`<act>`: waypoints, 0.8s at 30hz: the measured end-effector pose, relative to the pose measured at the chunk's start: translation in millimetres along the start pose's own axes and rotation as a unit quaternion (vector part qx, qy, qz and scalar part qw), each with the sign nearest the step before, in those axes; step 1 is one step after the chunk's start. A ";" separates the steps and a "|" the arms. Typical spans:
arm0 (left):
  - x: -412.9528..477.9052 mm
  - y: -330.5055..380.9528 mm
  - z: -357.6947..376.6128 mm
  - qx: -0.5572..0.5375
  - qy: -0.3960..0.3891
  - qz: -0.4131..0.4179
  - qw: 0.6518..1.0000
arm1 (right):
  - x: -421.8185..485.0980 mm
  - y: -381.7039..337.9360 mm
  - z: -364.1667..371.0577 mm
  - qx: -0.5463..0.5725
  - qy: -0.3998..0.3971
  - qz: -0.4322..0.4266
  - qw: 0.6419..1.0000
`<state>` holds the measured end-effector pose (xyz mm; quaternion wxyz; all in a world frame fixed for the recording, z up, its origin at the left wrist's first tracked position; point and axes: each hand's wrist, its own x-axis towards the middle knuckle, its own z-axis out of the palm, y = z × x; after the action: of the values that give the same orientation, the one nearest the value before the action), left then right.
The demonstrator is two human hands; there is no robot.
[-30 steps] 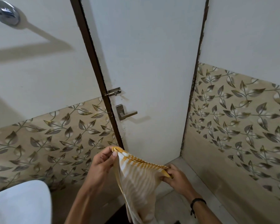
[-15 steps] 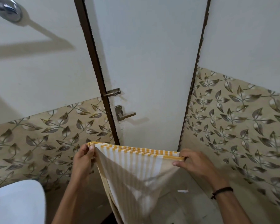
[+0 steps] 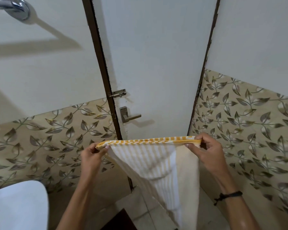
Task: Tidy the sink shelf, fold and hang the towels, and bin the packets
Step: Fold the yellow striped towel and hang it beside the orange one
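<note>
A white towel with yellow stripes [image 3: 158,165] hangs in front of me, its top edge stretched flat between both hands. My left hand [image 3: 92,156] pinches the left corner. My right hand [image 3: 204,151] pinches the right corner, with a black band on that wrist. The lower part of the towel narrows and drops out of view at the bottom. The sink shelf, the packets and the bin are not visible.
A closed white door [image 3: 156,63] with a latch [image 3: 118,93] and a lever handle [image 3: 130,116] faces me. Leaf-patterned tiles [image 3: 249,123] line both side walls. A chrome towel-rail end [image 3: 15,7] sits top left; a white fixture [image 3: 18,206] is bottom left.
My hands have drawn apart, pulling the towel's bunched top edge out into a straight, taut line. The right hand has moved furthest, out to the right.
</note>
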<state>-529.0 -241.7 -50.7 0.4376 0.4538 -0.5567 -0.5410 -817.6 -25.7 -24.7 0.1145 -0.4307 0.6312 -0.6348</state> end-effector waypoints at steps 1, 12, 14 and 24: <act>0.1 0.1 0.8 0.009 0.008 0.003 1.000 | 0.3 0.3 1.2 -0.011 0.012 0.000 1.000; -6.0 7.6 8.6 0.032 0.037 0.024 0.999 | -13.2 -1.0 -5.0 -0.123 -0.011 0.070 0.990; -13.7 11.4 8.8 0.031 0.042 0.022 0.998 | -17.0 -2.1 -0.7 -0.076 0.001 0.100 0.992; -42.1 0.1 42.6 0.072 0.008 -0.066 0.995 | -9.3 -2.6 58.7 -0.059 -0.048 0.174 0.982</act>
<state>-562.0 -191.8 -51.8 0.3716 0.5245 -0.5595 -0.5232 -770.4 -60.1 -36.0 0.2279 -0.3499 0.7269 -0.5452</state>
